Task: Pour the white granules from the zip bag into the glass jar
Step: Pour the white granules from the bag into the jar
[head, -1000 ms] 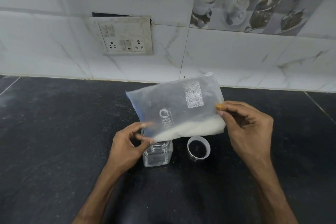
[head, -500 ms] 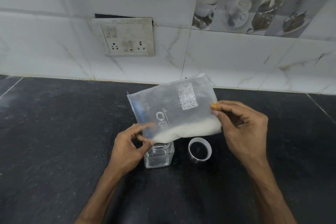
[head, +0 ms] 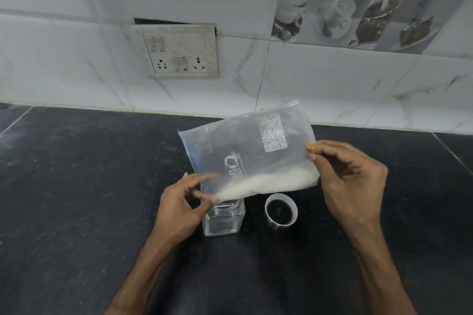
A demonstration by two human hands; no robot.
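Right hand pinches the zip bag by its edge; left hand pinches the low corner over the glass jar, mid-countertop. Floppy, slippery film, so the white granules probably slump; grip corners.

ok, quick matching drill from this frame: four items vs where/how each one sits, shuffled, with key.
Items:
1. zip bag
2. white granules
3. glass jar
4. lid

States:
A. upright on the counter, open, under the bag's low corner
B. held tilted in both hands
C. on the counter, right of the jar
D. gathered along the bag's lower edge

Pairs: 1-B, 2-D, 3-A, 4-C
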